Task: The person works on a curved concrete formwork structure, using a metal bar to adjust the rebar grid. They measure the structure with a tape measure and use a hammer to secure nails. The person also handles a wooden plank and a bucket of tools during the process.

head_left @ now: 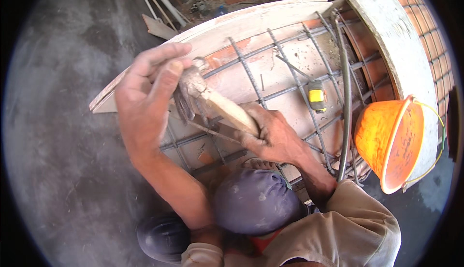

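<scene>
My right hand (275,134) is wrapped round the wooden handle of a hammer (227,107), which slants up to the left. At the hammer's dark metal head is my left hand (147,93), its thumb against the head and its index finger stretched past it. The other left fingers curl behind the thumb, and their tips are partly hidden. Under both hands lies a grid of steel rebar (246,69) over pale boards. A yellow and black tape measure (317,97) rests on the grid, right of my right hand.
An orange bucket (382,136) lies tipped on its side at the right. Curved pale boards (270,8) edge the grid at the far side, and a wide curved plank (391,20) crosses it. A bent bar (346,88) stands out. My knee (256,202) is close below.
</scene>
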{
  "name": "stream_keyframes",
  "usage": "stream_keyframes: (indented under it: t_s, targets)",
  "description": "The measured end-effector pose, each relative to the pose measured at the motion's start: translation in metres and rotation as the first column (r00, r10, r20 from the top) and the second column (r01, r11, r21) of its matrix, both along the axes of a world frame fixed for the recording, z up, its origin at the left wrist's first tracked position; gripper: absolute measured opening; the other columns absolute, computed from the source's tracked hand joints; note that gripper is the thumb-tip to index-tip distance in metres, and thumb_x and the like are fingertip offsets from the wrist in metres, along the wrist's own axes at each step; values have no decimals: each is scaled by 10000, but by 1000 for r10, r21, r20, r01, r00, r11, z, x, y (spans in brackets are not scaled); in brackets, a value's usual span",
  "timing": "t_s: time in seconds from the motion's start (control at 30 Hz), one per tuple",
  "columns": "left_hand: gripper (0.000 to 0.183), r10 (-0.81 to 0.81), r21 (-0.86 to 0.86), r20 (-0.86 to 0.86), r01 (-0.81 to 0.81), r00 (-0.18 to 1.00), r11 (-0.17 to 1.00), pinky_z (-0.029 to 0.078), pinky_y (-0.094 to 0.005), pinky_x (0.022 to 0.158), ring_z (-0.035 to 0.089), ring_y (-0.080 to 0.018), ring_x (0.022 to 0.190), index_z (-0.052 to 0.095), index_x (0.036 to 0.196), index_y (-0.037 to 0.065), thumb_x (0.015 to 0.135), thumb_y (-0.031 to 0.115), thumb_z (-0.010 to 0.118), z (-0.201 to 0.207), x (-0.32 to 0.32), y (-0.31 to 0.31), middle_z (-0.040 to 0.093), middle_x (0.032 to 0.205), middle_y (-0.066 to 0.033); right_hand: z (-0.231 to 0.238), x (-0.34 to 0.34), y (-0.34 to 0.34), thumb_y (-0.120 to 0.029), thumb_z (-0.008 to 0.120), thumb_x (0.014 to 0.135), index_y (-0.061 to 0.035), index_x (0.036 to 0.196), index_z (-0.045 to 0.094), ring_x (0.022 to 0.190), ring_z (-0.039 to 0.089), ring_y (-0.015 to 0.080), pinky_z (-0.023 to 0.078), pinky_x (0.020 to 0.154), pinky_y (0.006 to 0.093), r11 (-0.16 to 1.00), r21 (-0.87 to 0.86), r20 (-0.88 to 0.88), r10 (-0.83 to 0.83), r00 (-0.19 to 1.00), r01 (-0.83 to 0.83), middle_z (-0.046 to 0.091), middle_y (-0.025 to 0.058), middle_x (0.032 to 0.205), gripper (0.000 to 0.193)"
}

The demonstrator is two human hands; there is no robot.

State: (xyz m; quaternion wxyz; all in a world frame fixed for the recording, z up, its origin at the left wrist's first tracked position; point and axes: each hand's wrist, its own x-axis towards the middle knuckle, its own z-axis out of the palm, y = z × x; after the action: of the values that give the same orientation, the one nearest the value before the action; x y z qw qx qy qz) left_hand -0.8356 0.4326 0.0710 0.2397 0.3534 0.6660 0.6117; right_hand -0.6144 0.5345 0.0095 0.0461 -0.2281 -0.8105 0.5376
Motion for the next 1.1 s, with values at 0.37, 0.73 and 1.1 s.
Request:
stream_keyframes:
  t_s: [0.37, 0.73, 1.1]
  targets:
    - [483, -106, -575, -354, -127, 929, 808, 390, -493, 1151, 605, -357, 1295, 640, 1348, 25, 916, 212, 744, -127, 14, 56, 680, 1319, -193, -40, 35, 23, -223, 711, 962, 105, 1377, 506, 927, 661, 494, 550, 832, 538, 858, 426, 131, -373, 919, 287, 644, 334, 1076, 567]
    - [656, -480, -813, -326, 18, 814, 582, 411, -529, 1129, 584, -344, 1305, 561, 1431, 65, 862, 297, 790, -147, 0, 57, 657, 1312, -173, 26, 120, 13, -231, 802, 879, -85, 1539, 461, 1151, 535, 442, 428, 1003, 566, 857, 513, 352, -158, 923, -49, 563, 239, 1307, 756]
    - [626, -422, -664, -78, 269, 903, 697, 415, -469, 1120, 548, -405, 1316, 515, 1460, 20, 844, -89, 537, -111, -16, 62, 594, 1393, -265, 11, 183, -3, -287, 871, 770, -87, 1416, 591, 1321, 461, 433, 390, 1130, 535, 899, 376, 624, -65, 778, -227, 495, 179, 1470, 732]
